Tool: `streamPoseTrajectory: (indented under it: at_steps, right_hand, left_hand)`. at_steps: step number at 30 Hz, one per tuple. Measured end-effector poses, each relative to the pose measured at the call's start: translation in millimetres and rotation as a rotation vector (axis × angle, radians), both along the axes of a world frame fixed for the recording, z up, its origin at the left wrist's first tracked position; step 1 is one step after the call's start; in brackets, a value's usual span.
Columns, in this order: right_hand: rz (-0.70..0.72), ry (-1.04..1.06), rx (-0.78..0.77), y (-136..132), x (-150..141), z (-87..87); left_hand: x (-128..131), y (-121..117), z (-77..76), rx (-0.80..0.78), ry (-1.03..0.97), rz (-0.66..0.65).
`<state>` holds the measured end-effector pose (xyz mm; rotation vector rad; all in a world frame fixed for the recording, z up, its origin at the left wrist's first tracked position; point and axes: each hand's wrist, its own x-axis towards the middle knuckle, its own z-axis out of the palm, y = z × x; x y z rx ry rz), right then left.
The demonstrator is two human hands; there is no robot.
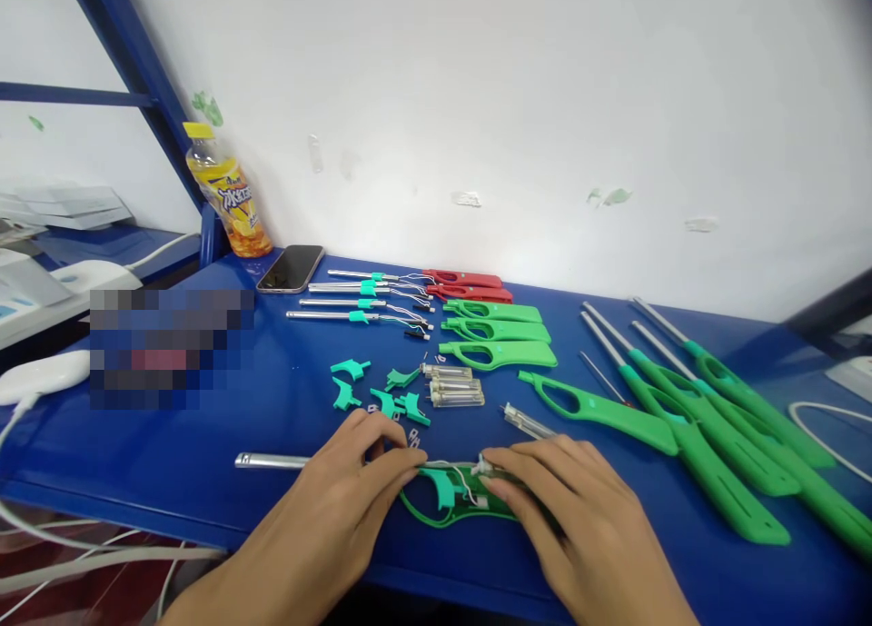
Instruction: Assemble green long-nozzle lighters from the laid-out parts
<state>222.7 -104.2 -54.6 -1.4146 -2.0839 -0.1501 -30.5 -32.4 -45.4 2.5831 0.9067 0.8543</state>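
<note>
An opened green lighter handle shell [470, 510] lies near the table's front edge, with a teal trigger [444, 490] and thin wires inside. A silver metal tube [272, 461] sticks out to its left, passing behind my left hand. My left hand [361, 481] is closed, thumb and forefinger pinching the front of the lighter by the trigger. My right hand [559, 499] is closed over the shell's rear half. Between its thumb and forefinger shows the white valve end [482, 465] of a fuel tank, whose body the fingers mostly hide.
Loose teal triggers [350, 369] and clear fuel tanks [456, 392] lie beyond my hands. Farther back are wired metal tubes [327, 315], green shells [504, 353] and red shells [470, 293]. Assembled green lighters [722, 462] lie right; a phone [292, 269] and bottle [232, 194] stand back left.
</note>
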Motion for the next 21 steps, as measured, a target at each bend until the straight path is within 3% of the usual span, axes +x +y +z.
streamPoseTrajectory:
  at_steps: [7, 21]
  right_hand:
    - [-0.012, 0.017, -0.024, 0, -1, 3.0]
    - [-0.034, 0.010, 0.011, 0, -4, 4.6]
  left_hand:
    - [-5, -6, 0.0, -0.127, -0.006, -0.018]
    - [-3, -11, 4.2, -0.116, -0.006, -0.041]
